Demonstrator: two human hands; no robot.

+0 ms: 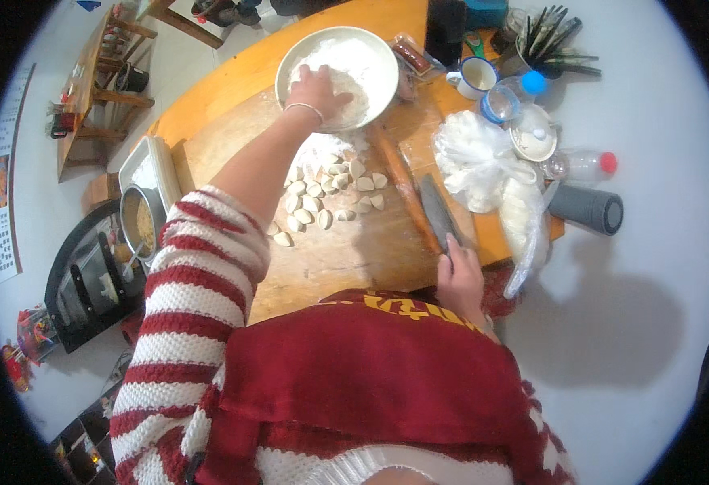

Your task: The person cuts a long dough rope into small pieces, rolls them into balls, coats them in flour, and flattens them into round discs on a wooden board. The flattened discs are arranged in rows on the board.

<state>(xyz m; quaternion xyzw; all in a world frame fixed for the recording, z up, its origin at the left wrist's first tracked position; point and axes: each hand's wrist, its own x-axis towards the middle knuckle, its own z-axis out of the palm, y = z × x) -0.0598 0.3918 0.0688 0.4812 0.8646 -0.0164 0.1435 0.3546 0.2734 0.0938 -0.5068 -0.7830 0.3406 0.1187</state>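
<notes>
My left hand (318,96) reaches into a white bowl of flour (384,79) at the far side of the wooden board (342,260); its fingers are spread on the flour, and whether they pinch any cannot be told. Several small cut dough pieces (310,203) lie scattered on the board below the bowl, beside loose flour. My right hand (462,276) is closed on the handle of a knife (437,203) at the board's right side. The broad dark blade points away from me, close beside a wooden rolling pin (404,182).
Right of the board are plastic bags of white dough or flour (472,160), an enamel mug (477,77), plastic bottles (500,103), a lidded bowl (533,133) and a dark grey cylinder (587,208). At left stand a metal pot (139,218) and stacked white trays (148,163).
</notes>
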